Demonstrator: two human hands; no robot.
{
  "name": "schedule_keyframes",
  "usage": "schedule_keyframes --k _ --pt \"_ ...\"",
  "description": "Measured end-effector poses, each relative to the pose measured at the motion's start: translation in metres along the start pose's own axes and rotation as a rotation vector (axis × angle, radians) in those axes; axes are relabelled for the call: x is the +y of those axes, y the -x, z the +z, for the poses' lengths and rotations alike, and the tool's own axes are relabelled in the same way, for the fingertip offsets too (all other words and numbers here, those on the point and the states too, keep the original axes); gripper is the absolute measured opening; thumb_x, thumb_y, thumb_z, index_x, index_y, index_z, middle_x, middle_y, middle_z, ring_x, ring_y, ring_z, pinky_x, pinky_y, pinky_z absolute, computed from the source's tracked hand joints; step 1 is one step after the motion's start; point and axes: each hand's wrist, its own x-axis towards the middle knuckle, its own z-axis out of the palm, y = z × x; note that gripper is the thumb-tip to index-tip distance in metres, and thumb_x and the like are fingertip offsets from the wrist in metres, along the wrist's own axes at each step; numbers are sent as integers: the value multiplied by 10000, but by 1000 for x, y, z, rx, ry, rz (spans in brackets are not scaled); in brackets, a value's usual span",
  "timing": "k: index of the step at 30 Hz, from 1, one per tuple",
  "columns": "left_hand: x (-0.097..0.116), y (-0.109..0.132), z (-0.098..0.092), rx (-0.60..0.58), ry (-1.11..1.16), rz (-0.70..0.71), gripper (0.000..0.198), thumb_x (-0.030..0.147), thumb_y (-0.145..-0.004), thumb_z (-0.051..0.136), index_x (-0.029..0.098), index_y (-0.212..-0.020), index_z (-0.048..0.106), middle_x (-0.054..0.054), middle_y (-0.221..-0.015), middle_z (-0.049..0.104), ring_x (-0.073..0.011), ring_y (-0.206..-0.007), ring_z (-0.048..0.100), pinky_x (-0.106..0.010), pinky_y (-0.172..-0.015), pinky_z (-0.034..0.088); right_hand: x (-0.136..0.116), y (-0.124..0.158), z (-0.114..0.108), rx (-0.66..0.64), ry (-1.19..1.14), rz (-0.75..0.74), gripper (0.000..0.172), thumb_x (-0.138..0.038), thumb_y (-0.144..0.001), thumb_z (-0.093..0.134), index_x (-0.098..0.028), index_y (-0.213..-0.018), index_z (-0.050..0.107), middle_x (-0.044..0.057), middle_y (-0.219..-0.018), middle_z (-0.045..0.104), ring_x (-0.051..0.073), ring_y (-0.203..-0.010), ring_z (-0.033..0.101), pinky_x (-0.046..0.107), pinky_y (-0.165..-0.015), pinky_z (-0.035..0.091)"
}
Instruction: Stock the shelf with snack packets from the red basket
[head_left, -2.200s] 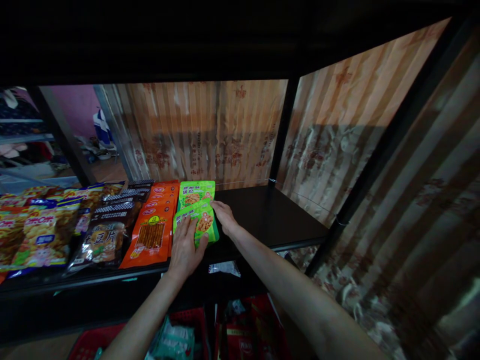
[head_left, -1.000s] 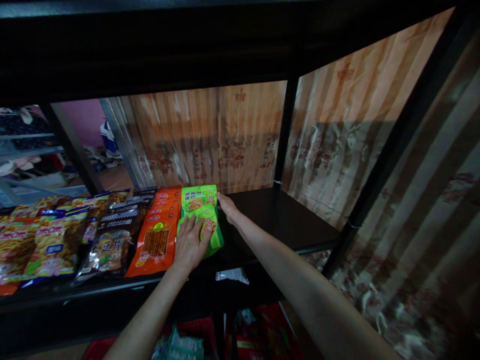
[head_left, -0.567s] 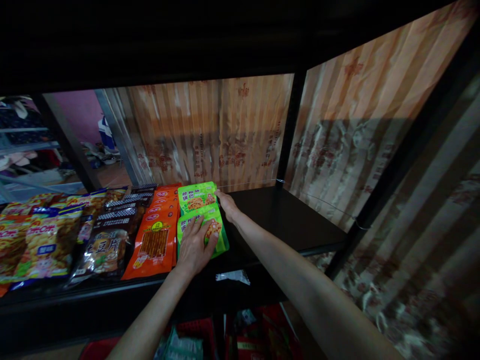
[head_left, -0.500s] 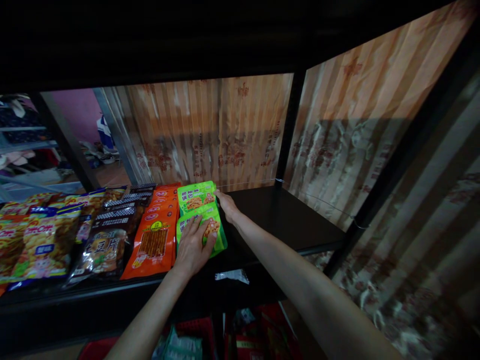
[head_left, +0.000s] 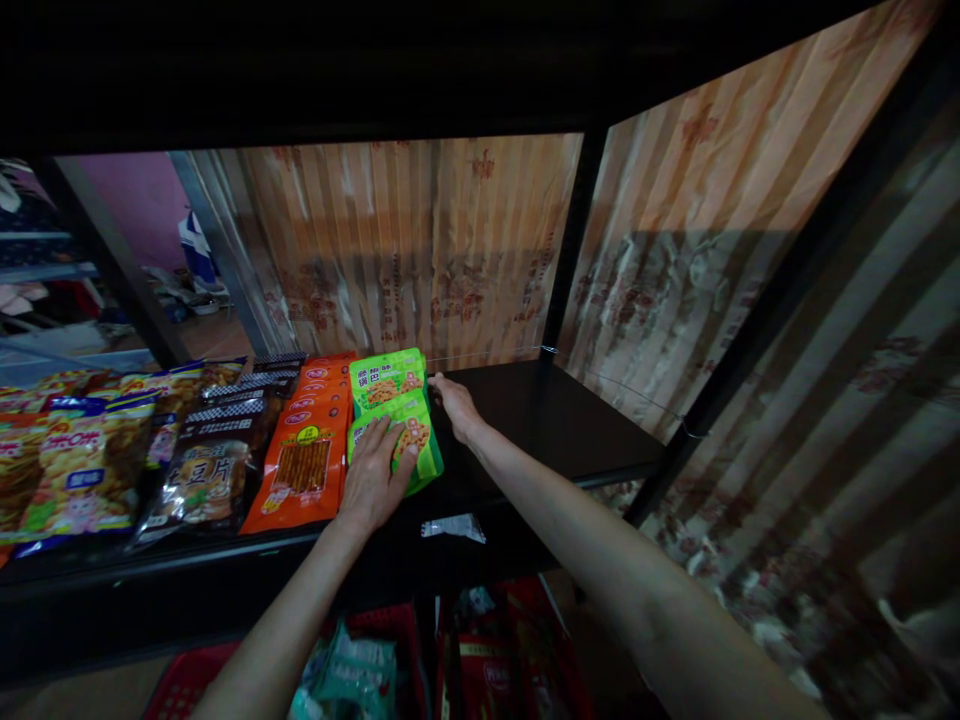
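Two overlapping green snack bags (head_left: 388,378) show on the black shelf (head_left: 562,420), one behind the other. My left hand (head_left: 373,476) lies on the front green bag (head_left: 426,455) with its fingers stretched over the left part of the print. At the right edge of the rear bag is my right hand (head_left: 454,405), its fingers pointing forward and partly bent; whether they touch the bag I cannot tell. Close by on the left lies a row of orange snack packs (head_left: 304,465) with sticks behind a clear window.
Dark potato-chip bags (head_left: 206,470) and yellow-and-blue puffed snack bags (head_left: 86,465) fill the shelf's left part. A thin wire (head_left: 615,380) runs along the back and right side. Black posts (head_left: 574,240) and a curtain (head_left: 420,240) stand behind. Red baskets (head_left: 390,625) with packets are below.
The view has shifted slightly, so the shelf and bags appear a little higher and further left. My left hand still rests on the front green bag, and my right hand stays beside the rear one.
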Motion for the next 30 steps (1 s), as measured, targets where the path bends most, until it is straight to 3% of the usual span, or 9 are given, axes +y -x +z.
schedule_keyframes --k 5,14,25,30 --pt "9 11 -7 47 24 72 398 373 -912 424 145 -1192 593 -139 -1350 524 -266 -1337 379 -491 -1097 334 3 18 -9 69 14 0 363 -493 -745 543 -181 -839 704 56 -992 706 205 -962 606 338 -888 432" --pt "51 50 -16 64 100 286 299 224 -894 430 178 -1132 605 -93 -1344 539 -246 -1347 369 -472 -1086 386 4 63 -23 101 34 -49 327 -474 -738 543 -205 -839 701 46 -988 706 202 -991 603 346 -917 439" --pt "80 96 1 -37 133 328 309 112 -858 416 162 -1055 649 -102 -1259 605 -227 -1280 465 -396 -1012 482 4 122 -41 5 97 -38 268 -392 -765 540 -236 -904 708 38 -996 709 205 -972 628 358 -917 455" --pt "89 106 3 -69 130 309 321 98 -836 425 176 -1037 664 -101 -1250 612 -230 -1259 488 -406 -1004 487 3 151 -47 -31 101 6 251 -321 -750 541 -222 -905 710 42 -935 714 211 -923 639 357 -875 477"
